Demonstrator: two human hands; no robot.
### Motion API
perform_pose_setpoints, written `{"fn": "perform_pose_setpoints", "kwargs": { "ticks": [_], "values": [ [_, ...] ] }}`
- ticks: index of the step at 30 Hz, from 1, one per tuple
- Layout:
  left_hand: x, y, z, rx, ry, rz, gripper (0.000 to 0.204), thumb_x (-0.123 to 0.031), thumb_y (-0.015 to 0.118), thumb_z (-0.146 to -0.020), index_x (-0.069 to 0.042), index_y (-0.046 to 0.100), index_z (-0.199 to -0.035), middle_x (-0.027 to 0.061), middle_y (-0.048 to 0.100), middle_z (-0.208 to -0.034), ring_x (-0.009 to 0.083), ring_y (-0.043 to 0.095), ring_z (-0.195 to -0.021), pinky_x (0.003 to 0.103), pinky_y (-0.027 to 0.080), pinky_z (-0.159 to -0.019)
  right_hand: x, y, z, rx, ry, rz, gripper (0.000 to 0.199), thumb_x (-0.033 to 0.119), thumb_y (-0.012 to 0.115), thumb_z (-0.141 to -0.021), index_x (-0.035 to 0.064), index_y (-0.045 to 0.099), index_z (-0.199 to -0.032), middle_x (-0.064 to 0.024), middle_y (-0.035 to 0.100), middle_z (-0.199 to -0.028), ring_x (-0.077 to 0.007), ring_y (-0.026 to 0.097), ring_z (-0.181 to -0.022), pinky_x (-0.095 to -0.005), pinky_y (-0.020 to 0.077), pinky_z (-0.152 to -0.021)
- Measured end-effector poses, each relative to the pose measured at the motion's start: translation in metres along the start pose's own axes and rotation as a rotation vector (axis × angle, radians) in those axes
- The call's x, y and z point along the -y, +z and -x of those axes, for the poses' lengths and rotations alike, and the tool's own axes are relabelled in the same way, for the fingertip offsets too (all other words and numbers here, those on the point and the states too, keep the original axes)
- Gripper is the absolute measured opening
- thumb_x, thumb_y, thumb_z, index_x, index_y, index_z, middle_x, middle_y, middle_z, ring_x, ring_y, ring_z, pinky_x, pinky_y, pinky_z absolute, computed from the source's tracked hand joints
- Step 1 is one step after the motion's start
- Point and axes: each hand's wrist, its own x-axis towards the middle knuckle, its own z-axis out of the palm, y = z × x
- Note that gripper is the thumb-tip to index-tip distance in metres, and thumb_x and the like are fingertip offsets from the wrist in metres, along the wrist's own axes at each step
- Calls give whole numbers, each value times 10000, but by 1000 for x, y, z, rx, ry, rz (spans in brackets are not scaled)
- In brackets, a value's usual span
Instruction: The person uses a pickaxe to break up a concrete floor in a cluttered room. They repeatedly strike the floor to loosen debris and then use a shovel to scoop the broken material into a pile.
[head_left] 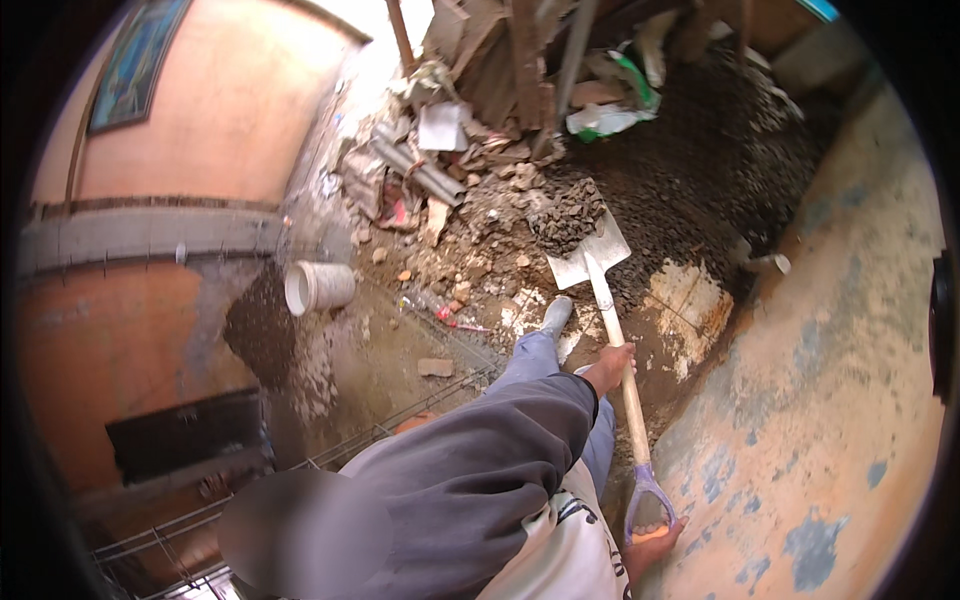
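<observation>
A shovel (pixel 632 410) with a pale wooden shaft, a metal blade and a purple D-shaped handle slants across the right half of the view. My left hand (pixel 610 368), below a dark sleeve, is wrapped round the middle of the shaft. At the lower end, my right hand (pixel 656 543) grips the D-handle. Dark wet soil (pixel 566 218) is heaped on the blade, which lies against the edge of a larger mound of dark gravelly soil (pixel 700 165). One grey boot (pixel 557 316) of mine stands on the rubble left of the shaft.
Close on my right runs a peeling wall (pixel 800 420). A white bucket (pixel 322 287) lies tipped on its side to the left, and a plastic bottle (pixel 440 311) and a brick (pixel 435 367) are nearby. Steel rebar (pixel 340 452) crosses the lower left. Broken boards (pixel 490 70) are piled ahead.
</observation>
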Motion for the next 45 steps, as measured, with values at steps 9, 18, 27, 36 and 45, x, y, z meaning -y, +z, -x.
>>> {"fn": "perform_pose_setpoints", "kwargs": {
  "ticks": [9, 18, 27, 36, 45],
  "values": [
    [-121, -120, -28, -9, -13, 596, 146, -169, 592, -926, -49, 510, -939, 53, 500, -679, 178, 502, -519, 346, 499, -476, 5, 178, 20, 389, -305, 469, 412, 452, 576, -938, 53, 521, -851, 24, 377, -514, -86, 358, -387, -254, 318, -342],
    [-385, -533, 105, -473, 896, 873, 177, -241, 560, -947, -73, 552, -891, 39, 520, -677, 186, 541, -562, 330, 498, -487, -238, 444, 253, 1281, -64, 886, 265, 343, 527, -975, 80, 558, -984, 0, 510, -688, -62, 489, -481, -228, 419, -322],
    [-405, -654, 125, -425, 663, 812, 232, -270, 558, -845, -109, 535, -680, 78, 536, -532, 242, 534, -443, 379, 460, -426, -286, 479, 413, 1933, 394, 1138, 394, 301, 606, -961, 3, 457, -1170, -104, 646, -859, -180, 672, -731, -342, 585, -650],
    [-243, -374, -11, -500, 86, 1010, 119, -140, 585, -887, -35, 529, -887, 94, 518, -628, 237, 534, -489, 391, 503, -467, -136, 462, 227, 1410, 434, 912, 450, 464, 607, -933, 65, 501, -1111, -111, 642, -825, -258, 668, -717, -452, 588, -644],
    [-263, -333, -25, -348, 22, 768, 175, -198, 577, -927, -23, 576, -918, 112, 589, -696, 256, 588, -576, 396, 528, -554, -127, 431, 249, 1361, 295, 711, 503, 459, 656, -905, 35, 482, -1112, -122, 639, -811, -260, 657, -690, -428, 574, -609]
  ]
}}
